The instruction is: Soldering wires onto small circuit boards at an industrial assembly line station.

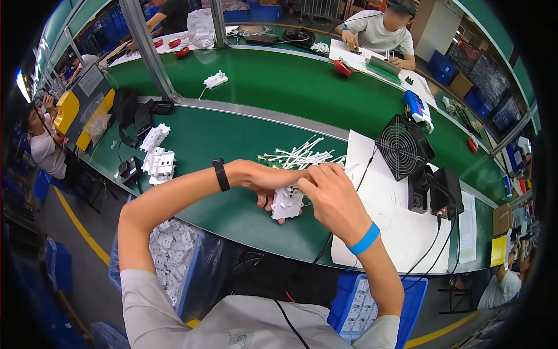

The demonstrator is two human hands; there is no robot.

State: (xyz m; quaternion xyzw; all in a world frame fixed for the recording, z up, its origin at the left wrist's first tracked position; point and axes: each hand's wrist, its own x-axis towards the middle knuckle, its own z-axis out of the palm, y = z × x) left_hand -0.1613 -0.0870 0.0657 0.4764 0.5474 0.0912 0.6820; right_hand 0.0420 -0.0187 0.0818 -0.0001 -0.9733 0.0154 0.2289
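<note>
My left hand [260,179], a black band on its wrist, is closed around a white plastic housing [287,205] above the green bench. Its fingertips show under the lower edge of the housing. My right hand [332,196], with a blue wristband, is bent over the upper end of that housing, its fingers pinched together against the left hand. What the right fingers hold is hidden. Just beyond both hands lies a bundle of thin white cables [302,152]. Several more white housings [159,163] are grouped on the bench to the left.
A black fan [404,146] and black power boxes [446,193] with trailing cords stand on a white sheet [383,232] at right. Blue bins [192,273] of white parts sit below the bench edge. Across the green conveyor [273,78], a person [378,38] works.
</note>
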